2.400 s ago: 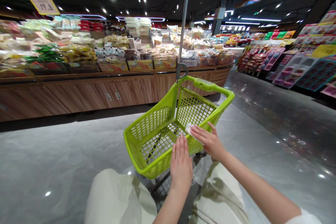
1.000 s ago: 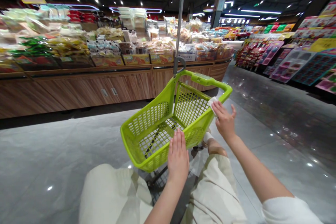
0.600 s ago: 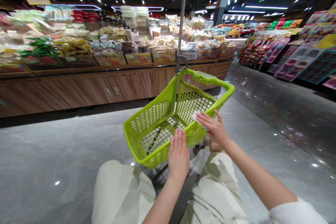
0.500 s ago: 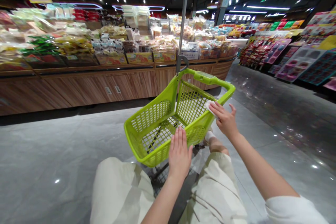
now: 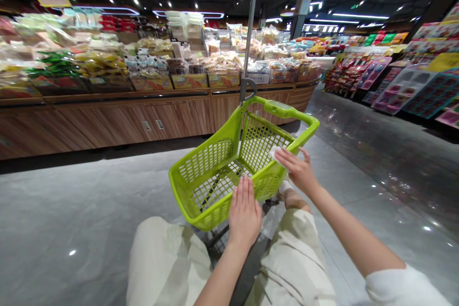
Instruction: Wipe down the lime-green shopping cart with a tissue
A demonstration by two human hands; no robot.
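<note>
A lime-green plastic shopping cart basket (image 5: 208, 222) with lattice sides stands tilted in front of my knees. My left hand (image 5: 245, 215) lies over its near rim, fingers stretched out and side by side, thumb along the outer wall. Higher on that same rim, towards the handle, my right hand (image 5: 296, 167) presses a folded white wipe (image 5: 275, 152) under its fingertips. Part of the wipe sticks out past the fingers on the inner side. The cart's green handle (image 5: 281, 109) rises at the far end, beyond both hands.
A grey pole (image 5: 251, 28) stands up from the cart's back corner. Behind it runs a wood-fronted counter (image 5: 186, 117) heaped with packaged snacks. More display racks (image 5: 401, 86) line the right side. Glossy grey floor (image 5: 89, 201) surrounds the cart.
My right hand has slid with the wipe along the rim, down and left, away from the handle. My left hand keeps its place on the rim.
</note>
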